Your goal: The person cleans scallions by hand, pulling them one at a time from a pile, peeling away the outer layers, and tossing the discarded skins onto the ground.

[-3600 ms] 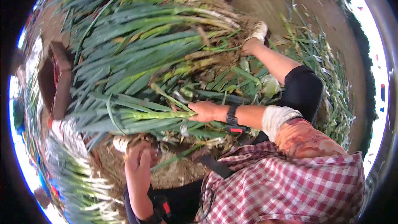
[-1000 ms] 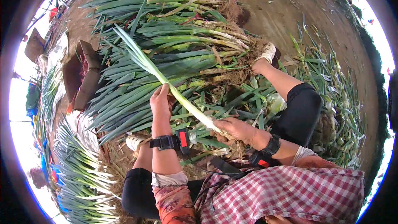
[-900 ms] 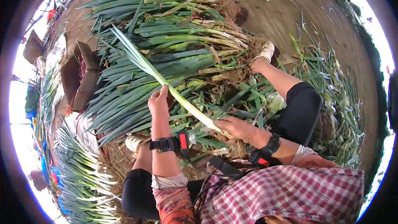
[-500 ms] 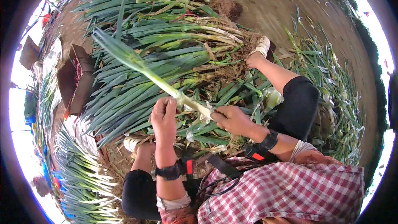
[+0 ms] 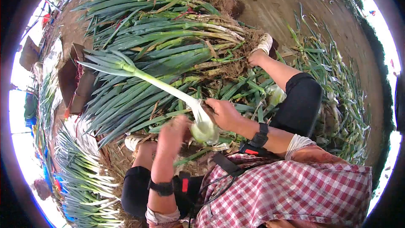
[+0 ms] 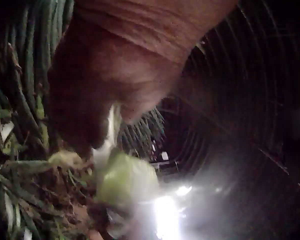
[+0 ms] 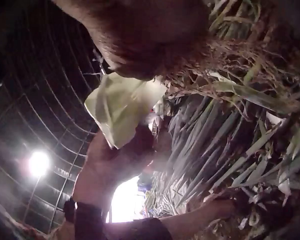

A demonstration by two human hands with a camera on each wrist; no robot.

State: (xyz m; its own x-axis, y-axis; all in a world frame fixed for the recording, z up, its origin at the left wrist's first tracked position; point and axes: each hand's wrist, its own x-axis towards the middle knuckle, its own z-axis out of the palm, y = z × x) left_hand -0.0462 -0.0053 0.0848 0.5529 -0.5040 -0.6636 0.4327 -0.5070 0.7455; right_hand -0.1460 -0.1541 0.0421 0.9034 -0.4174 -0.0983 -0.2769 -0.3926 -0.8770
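Our right hand (image 5: 226, 115) pinches a green onion (image 5: 162, 86) near its white end, where a pale outer layer (image 5: 205, 129) droops. Our left hand (image 5: 173, 133) is blurred beside it; we cannot tell its grip. The green onion slants above the pile (image 5: 122, 110), leaf tips at its left edge.

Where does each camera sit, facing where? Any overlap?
Head: worn on head, facing forward and down at long green-white onion stalk; left hand, right hand, black-clad knees show.
Left wrist: worn there, past left hand at pale-green peeled sheath.
Right wrist: worn there, past right hand toward left hand.
Both wrist views show the sheath.
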